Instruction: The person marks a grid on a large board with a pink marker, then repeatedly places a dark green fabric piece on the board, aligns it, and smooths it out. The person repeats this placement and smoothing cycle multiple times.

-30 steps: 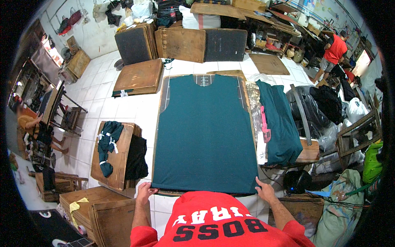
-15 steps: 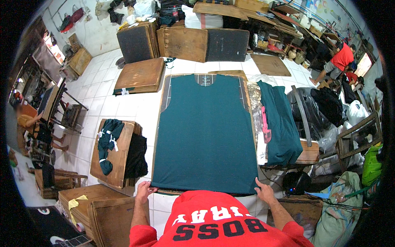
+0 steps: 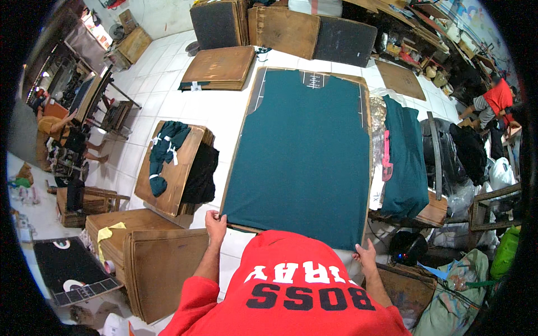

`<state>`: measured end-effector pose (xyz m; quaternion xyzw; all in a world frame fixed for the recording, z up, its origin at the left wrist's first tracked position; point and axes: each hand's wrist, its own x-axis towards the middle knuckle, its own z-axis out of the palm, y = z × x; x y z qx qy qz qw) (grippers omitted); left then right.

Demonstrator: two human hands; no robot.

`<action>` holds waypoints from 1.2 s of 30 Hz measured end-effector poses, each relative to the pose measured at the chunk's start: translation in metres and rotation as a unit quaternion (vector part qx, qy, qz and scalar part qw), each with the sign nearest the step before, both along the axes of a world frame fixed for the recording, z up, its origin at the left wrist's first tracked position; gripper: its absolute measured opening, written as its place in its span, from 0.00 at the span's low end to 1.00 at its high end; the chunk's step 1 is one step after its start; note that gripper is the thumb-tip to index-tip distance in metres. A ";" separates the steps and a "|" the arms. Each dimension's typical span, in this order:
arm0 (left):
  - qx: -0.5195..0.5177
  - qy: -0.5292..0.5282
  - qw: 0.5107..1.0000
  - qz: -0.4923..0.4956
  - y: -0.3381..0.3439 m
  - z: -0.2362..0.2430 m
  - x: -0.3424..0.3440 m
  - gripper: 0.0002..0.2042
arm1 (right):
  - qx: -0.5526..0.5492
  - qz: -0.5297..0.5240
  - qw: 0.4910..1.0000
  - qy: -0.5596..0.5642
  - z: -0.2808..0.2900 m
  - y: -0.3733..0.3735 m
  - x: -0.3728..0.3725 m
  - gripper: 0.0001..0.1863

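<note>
A dark green cut shirt panel (image 3: 302, 151) with a scooped neckline lies flat over a marked board (image 3: 363, 89). The board's dark printed corners show beside the neck and armholes. At the panel's near left corner, my left hand (image 3: 216, 227) is closed on the hem, with the fingers curled. My right hand (image 3: 366, 256) is at the near right corner, its fingers closed at the hem and the thumb raised. The fabric between the two hands looks smooth. My red shirt covers part of the near edge.
Folded green fabric (image 3: 402, 159) and a pink tool (image 3: 386, 157) are right of the board. Tied green bundles (image 3: 168, 145) rest on stacked boards (image 3: 196, 140) at left. More boards (image 3: 165, 269) stand near my left arm. Other people (image 3: 496, 98) work at both sides.
The view has shifted and tilted, so the panel appears higher and turned. Both hands remain at the panel's near corners, and the fabric looks much the same.
</note>
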<state>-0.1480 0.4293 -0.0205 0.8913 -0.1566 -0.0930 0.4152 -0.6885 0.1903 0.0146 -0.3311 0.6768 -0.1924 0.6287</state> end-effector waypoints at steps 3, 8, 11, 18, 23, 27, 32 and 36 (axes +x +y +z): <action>-0.013 -0.010 0.999 0.032 0.010 -0.004 -0.003 0.18 | 0.046 -0.030 0.997 -0.056 0.000 0.001 -0.005 0.47; -0.020 -0.021 0.999 0.027 0.018 -0.003 0.002 0.19 | 0.067 -0.027 0.992 -0.105 0.005 0.001 -0.009 0.50; 0.016 -0.055 0.998 0.018 0.019 0.002 -0.002 0.20 | 0.076 -0.013 0.992 -0.097 0.006 0.002 -0.009 0.51; 0.046 -0.035 0.998 0.028 0.019 -0.001 -0.006 0.21 | 0.074 -0.014 0.992 -0.106 -0.002 0.003 -0.017 0.50; 0.022 0.041 0.995 0.085 0.019 -0.009 -0.009 0.20 | 0.092 -0.007 0.990 -0.108 -0.010 0.001 -0.020 0.50; -0.099 0.250 0.943 0.196 0.011 -0.004 -0.019 0.25 | 0.098 0.006 0.988 -0.118 -0.013 -0.001 -0.018 0.49; -0.156 0.295 0.928 0.166 0.021 -0.002 -0.030 0.29 | 0.098 0.022 0.991 -0.090 -0.009 -0.005 -0.022 0.41; -0.163 0.248 0.942 0.155 0.035 -0.013 -0.030 0.22 | 0.100 0.070 0.991 -0.055 -0.011 -0.010 -0.024 0.49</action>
